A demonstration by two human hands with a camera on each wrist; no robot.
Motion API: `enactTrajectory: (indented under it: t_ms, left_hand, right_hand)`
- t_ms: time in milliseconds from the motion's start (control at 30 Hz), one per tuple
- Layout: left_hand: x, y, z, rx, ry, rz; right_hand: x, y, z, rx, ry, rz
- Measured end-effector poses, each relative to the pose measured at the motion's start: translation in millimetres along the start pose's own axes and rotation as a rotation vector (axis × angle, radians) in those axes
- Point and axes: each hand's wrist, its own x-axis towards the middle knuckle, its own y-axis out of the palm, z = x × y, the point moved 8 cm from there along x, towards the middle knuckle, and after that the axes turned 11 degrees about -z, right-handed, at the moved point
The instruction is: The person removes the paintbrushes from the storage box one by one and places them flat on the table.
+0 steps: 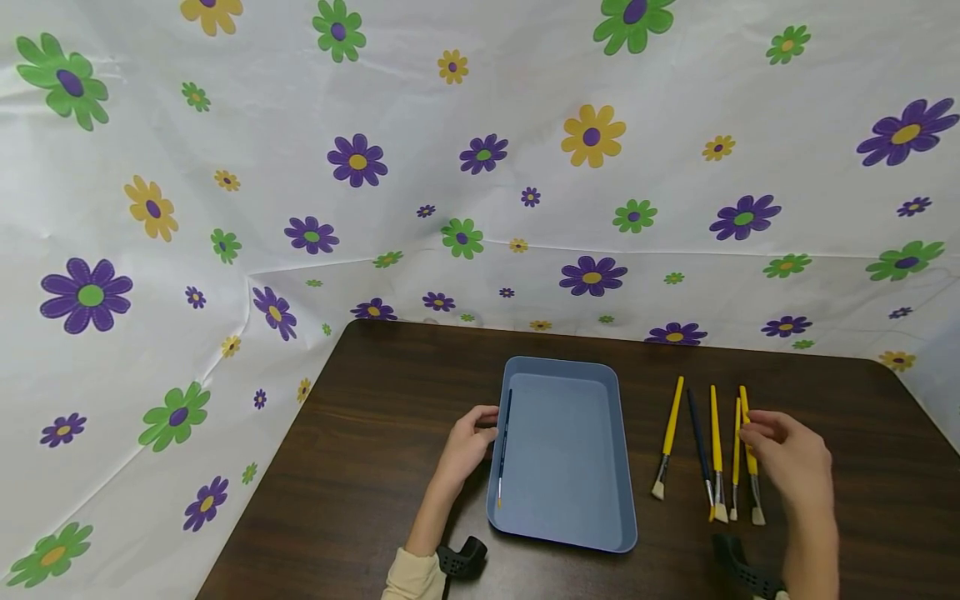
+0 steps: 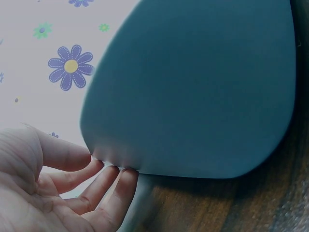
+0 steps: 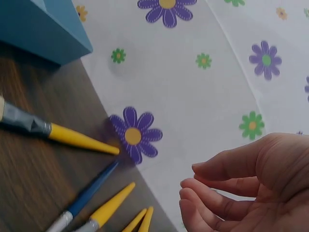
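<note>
On the dark wooden table lies a blue-grey tray [image 1: 570,454], with a thin dark paintbrush [image 1: 505,450] inside along its left wall. My left hand [image 1: 467,446] touches the outside of that wall; in the left wrist view its fingertips [image 2: 126,175] rest against the tray's side [image 2: 193,96]. To the right of the tray, a yellow paintbrush [image 1: 670,437] lies slightly apart from a dark blue paintbrush [image 1: 699,442] and other yellow paintbrushes [image 1: 716,433]. Over the rightmost yellow paintbrush [image 1: 752,462] is my right hand [image 1: 795,458]. Nothing shows between its loosely bent fingers in the right wrist view.
A white sheet with printed flowers [image 1: 525,225] hangs behind and to the left of the table [image 1: 352,433]. Black wrist camera mounts [image 1: 462,558] sit at both wrists. The brushes lie roughly parallel, bristles toward me.
</note>
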Motion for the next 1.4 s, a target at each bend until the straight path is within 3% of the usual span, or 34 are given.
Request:
enactTrajectory:
  t_ms: [833,1167,1400]
  left_hand:
    - [2.1,-0.4,1.4,0.015,0.001,-0.002]
    - [1.7,0.2,1.3,0.027,-0.006,0.002]
    - [0.5,-0.2,0.8,0.012,0.001,0.001]
  right_hand:
    - [-37.3,33,80,0.112,-0.288,0.1]
    - [-50.5,62,103,0.195,-0.286,0.18]
    - [-64.9,98,117,0.247,-0.239,0.232]
